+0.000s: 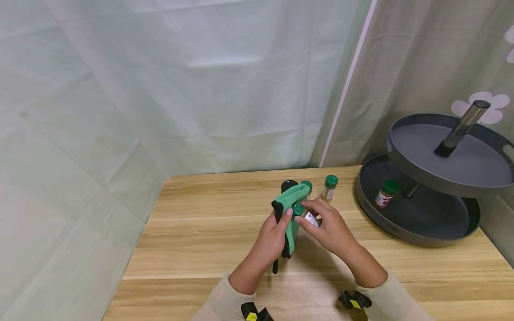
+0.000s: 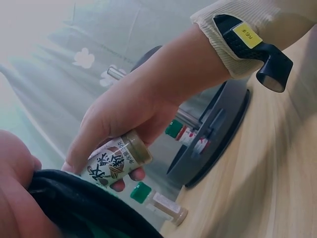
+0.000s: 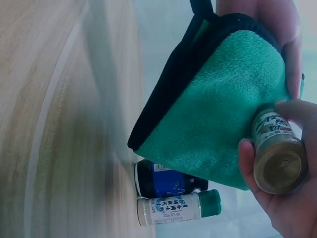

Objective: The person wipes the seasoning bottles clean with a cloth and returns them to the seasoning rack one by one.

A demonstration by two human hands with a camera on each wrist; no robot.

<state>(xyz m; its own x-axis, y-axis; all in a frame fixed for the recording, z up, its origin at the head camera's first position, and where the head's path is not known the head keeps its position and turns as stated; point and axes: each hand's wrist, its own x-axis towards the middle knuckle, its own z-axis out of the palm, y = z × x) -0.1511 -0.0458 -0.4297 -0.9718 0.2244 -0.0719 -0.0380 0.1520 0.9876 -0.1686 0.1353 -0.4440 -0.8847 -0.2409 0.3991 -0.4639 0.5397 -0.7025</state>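
Note:
My left hand [image 1: 272,240] grips a folded green cloth [image 3: 213,104] with black edging and a black loop. In my right hand [image 1: 333,225] is a small spice jar [image 2: 111,161] with a printed label and brownish contents, held between thumb and fingers. The jar lies tilted, its green cap [image 1: 298,208] against the cloth and near my left thumb; its base points toward the right wrist camera. Part of my left hand is hidden behind the cloth in the right wrist view.
Behind the cloth stand a dark bottle [image 3: 166,179] with a blue label and a green-capped spice jar [image 3: 171,209]. Another green-capped jar [image 1: 329,188] stands to their right. At right, a grey two-tier round tray [image 1: 417,238] holds a red-labelled jar [image 1: 385,195] on its lower tier.

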